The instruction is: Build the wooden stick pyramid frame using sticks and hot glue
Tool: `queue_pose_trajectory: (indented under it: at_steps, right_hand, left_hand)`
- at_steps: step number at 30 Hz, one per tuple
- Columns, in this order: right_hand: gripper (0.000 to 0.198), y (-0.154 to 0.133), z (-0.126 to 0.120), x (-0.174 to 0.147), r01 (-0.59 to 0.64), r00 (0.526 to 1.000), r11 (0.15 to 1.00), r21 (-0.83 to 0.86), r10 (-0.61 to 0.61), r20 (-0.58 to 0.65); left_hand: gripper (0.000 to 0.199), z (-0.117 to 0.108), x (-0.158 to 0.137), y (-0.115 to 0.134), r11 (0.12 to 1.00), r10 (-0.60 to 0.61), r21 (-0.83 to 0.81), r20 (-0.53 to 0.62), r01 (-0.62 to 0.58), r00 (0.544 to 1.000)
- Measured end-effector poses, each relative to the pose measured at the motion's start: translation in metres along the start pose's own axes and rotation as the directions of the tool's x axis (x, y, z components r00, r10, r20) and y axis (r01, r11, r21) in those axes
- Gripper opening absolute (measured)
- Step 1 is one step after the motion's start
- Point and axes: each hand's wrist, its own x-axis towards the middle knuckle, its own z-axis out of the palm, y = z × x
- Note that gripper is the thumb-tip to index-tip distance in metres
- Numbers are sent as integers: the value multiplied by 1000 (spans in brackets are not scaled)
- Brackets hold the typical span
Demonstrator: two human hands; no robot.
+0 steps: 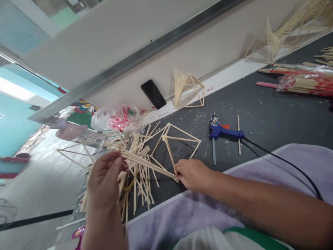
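Observation:
My right hand [191,173] is closed in a pinch on the near corner of a frame of thin wooden sticks [182,139], which rests on the dark tabletop. Several sticks [151,165] run close together from that corner toward my left hand [105,177]. The fingers of my left hand are curled in at the far ends of these sticks, and the exact fingertip contact is partly hidden. Under and beside the left hand lies a loose pile of wooden sticks [142,184]. A blue glue gun [226,132] with an orange trigger lies right of the frame.
Against the wall are a smaller stick model [188,88], a black phone [153,94] and a plastic bag with red bits [117,118]. Bundled sticks in plastic [307,83] and a larger stick model [273,41] are at right. The glue gun's cord [286,163] crosses the near edge.

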Motion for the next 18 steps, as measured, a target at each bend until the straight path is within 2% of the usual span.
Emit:
queue_pose_trajectory:
  at_steps: [3,5,7,9,11,14,18]
  right_hand:
    - [13,-4,1,-2,8,1000,999,-50,-8,-3]
    - [13,-5,1,-3,14,1000,998,-68,-14,1]
    - [13,-6,0,-4,34,999,996,-77,-34,6]
    - [13,-7,0,-5,60,998,995,-82,-59,8]
    - [14,-7,-1,-6,82,997,993,-87,-81,13]
    - [14,-9,-3,-8,83,996,993,-87,-81,23]
    - [13,-11,-6,-10,69,998,993,-96,-67,19]
  left_hand:
    - [34,-20,13,23,996,-31,93,147,17,989]
    - [36,-32,21,38,974,-103,224,309,32,945]
    - [35,-40,31,50,946,-111,323,433,-39,895]
    - [31,-45,42,57,904,-124,404,559,-139,820]
    - [25,-48,53,62,858,-166,457,679,-235,715]
    - [23,-50,67,68,779,-268,526,771,-342,578]
    - [22,-48,75,73,670,-352,582,796,-461,493]
